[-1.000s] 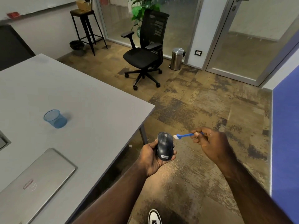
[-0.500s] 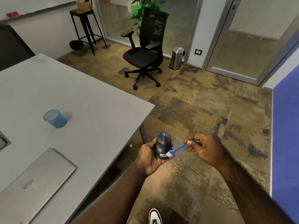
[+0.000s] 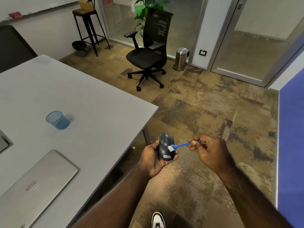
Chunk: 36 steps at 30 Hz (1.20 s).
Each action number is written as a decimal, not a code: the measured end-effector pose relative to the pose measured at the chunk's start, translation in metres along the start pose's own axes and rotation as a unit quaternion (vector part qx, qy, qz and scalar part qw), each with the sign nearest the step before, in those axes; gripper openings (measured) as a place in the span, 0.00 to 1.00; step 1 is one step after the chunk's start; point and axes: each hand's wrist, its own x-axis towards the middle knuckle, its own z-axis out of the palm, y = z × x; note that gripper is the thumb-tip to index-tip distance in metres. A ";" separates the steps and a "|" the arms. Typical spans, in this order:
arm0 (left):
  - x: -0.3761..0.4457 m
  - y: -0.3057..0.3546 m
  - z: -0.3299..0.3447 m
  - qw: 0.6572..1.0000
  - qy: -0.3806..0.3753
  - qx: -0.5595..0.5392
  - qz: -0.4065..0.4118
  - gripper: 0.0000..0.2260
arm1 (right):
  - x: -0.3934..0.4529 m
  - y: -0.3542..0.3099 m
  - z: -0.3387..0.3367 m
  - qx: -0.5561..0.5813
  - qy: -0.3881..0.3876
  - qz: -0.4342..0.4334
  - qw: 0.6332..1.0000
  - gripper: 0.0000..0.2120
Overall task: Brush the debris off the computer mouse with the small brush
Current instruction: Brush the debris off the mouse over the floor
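A grey table fills the left side, its near corner just beside the person's hands. Past it on the mottled brown floor stands a black office chair, with a steel pedal bin against the glass partition behind. On the table lie a closed silver laptop near the bottom edge and, further in, a blue mesh cup tipped on its side. The left hand is held out over the floor, off the table's corner, its fingers and thumb curled around a dark computer mouse (a Lenovo label shows at its near end), top face up. The right hand pinches the handle end of a small blue brush between thumb and curled fingers. The brush runs leftward, and its white bristle head rests on the right side of the mouse's back. Pale specks dust the floor below the hands
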 end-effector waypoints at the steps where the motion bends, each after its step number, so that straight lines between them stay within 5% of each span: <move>1: 0.000 0.000 0.000 1.000 0.001 -0.004 0.001 0.23 | -0.002 -0.001 0.002 -0.001 -0.027 -0.012 1.000 0.09; 3: -0.001 0.000 0.001 1.000 0.001 -0.006 0.001 0.23 | -0.007 -0.002 0.008 -0.008 -0.068 -0.024 0.997 0.09; 8: -0.002 0.000 0.006 1.000 -0.011 0.019 -0.003 0.25 | 0.002 0.006 0.008 -0.013 0.057 0.019 0.998 0.10; 13: -0.004 -0.002 0.002 0.998 0.006 0.058 -0.003 0.25 | 0.001 -0.003 0.015 -0.011 0.015 0.001 1.000 0.08; 17: -0.009 -0.006 0.006 0.998 0.003 0.067 -0.016 0.25 | 0.012 0.000 0.010 -0.067 0.080 0.025 0.994 0.07; 22: -0.010 -0.005 0.008 0.996 0.016 0.082 -0.007 0.24 | 0.010 -0.009 0.009 -0.032 -0.013 -0.037 0.999 0.08; 25: -0.012 -0.006 0.007 0.996 0.020 0.087 -0.011 0.24 | 0.017 -0.006 0.008 -0.064 0.036 0.006 0.997 0.08; 29: -0.012 -0.008 0.008 0.994 0.015 0.112 -0.007 0.22 | 0.015 -0.013 0.011 -0.054 -0.013 -0.003 0.998 0.07; 36: -0.010 -0.010 0.006 0.990 0.018 0.142 -0.001 0.20 | 0.029 -0.012 0.006 -0.069 0.010 0.059 0.996 0.08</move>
